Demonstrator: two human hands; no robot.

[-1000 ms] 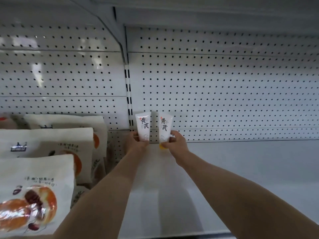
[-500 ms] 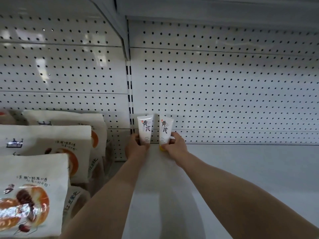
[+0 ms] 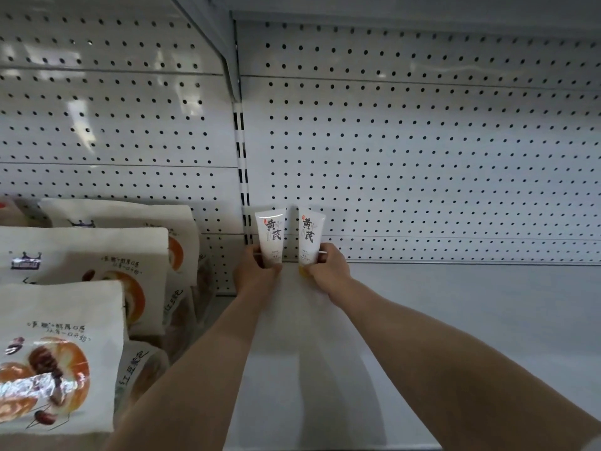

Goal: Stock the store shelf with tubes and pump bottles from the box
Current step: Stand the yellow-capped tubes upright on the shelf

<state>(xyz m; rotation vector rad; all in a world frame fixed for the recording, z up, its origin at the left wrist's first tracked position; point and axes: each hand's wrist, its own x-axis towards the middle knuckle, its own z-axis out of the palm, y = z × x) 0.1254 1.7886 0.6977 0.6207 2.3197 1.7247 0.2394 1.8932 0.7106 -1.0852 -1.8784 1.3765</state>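
Two white tubes at the back of the shelf (image 3: 455, 320), standing cap-down against the pegboard back wall (image 3: 422, 157), just right of the slotted upright (image 3: 242, 190).

Left hand (image 3: 255, 275): grip clenched round the lower part of the left tube (image 3: 270, 234), fingers wrapped at its base, cap hidden behind the hand. Tube upright above the grip, label with dark characters facing out.

Right hand (image 3: 328, 266): grip grasping the right tube (image 3: 310, 234) near its bottom, fingers curled round the right side, thumb side toward the left tube. Yellow cap (image 3: 303, 271) showing just left of and below the grip, at or on the shelf surface; contact hard to confirm. Tube leaning slightly, top tipped right.

Tubes side by side between the two grips, small gap between them, not touching. Both forearms reaching in from the bottom edge, converging toward the tubes.

Left of the left grip, in the neighbouring bay: stacked white snack bags (image 3: 81, 271) with orange bread print, several rows deep, nearest one at the lower left corner. Right of the right grip: bare shelf surface running along the pegboard. Underside of the upper shelf (image 3: 390, 8) across the top.
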